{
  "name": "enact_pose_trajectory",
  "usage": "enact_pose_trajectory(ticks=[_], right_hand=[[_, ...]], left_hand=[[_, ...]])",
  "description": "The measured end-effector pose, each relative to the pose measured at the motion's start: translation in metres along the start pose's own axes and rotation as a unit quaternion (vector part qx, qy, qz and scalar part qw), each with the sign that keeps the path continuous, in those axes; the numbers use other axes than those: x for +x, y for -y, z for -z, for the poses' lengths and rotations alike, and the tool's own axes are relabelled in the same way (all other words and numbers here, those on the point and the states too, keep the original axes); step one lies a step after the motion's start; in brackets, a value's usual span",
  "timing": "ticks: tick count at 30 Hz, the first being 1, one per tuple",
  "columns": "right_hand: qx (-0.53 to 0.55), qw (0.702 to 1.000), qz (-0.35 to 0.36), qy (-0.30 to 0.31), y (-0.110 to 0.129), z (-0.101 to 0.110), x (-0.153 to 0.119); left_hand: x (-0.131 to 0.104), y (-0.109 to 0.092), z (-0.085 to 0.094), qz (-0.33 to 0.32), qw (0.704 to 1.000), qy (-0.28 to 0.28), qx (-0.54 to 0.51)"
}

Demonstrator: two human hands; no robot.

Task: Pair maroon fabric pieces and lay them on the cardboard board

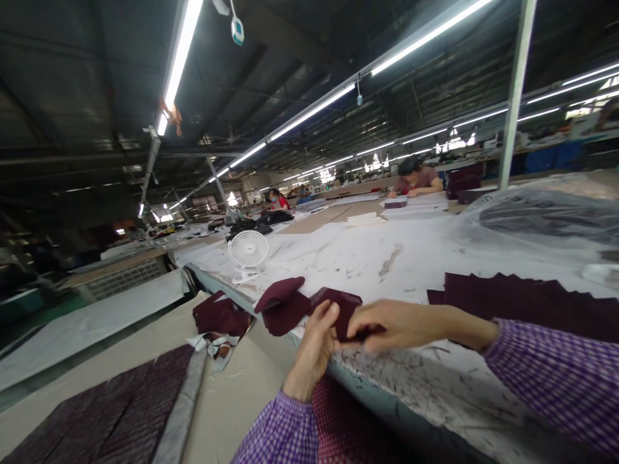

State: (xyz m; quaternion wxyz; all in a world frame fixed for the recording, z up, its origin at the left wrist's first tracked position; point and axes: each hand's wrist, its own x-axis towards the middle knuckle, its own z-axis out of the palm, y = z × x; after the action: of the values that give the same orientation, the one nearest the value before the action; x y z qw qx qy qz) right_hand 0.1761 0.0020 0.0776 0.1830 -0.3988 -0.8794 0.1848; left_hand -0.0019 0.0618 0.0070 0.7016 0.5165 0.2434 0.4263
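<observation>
A dark maroon fabric piece point(344, 308) is held between my two hands above the near edge of the long white table. My left hand point(316, 341) grips its left side, thumb on top. From the right, my right hand point(387, 322) closes on the other side, fingers curled around the edge; the fingertips are partly hidden. More maroon fabric pieces point(283, 306) lie stacked just left of my hands, at the table edge. To the right, a row of overlapping maroon pieces with a zigzag outline point(527, 303) lies beside my right forearm.
A small white fan point(247, 250) stands at the table edge. Clear plastic wrapping point(546, 212) lies at the right near a metal post point(516, 96). On the lower left surface are a maroon bundle point(222, 316) and dark patterned sheets point(111, 406). Co-workers point(420, 179) sit further back.
</observation>
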Motion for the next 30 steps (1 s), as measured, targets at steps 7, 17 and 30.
enact_pose_trajectory(ticks=[7, 17, 30], right_hand=[[0.114, 0.958, -0.188, -0.186, -0.03, -0.004, -0.018], [0.277, 0.929, -0.238, -0.062, -0.057, -0.025, -0.02], [-0.112, 0.968, -0.21, -0.083, -0.079, -0.008, -0.034]], left_hand=[[-0.021, 0.01, -0.006, -0.074, 0.997, -0.034, 0.012], [-0.002, 0.004, 0.013, -0.119, 0.934, -0.068, 0.33], [0.027, 0.03, -0.03, -0.178, 0.718, 0.029, 0.672]])
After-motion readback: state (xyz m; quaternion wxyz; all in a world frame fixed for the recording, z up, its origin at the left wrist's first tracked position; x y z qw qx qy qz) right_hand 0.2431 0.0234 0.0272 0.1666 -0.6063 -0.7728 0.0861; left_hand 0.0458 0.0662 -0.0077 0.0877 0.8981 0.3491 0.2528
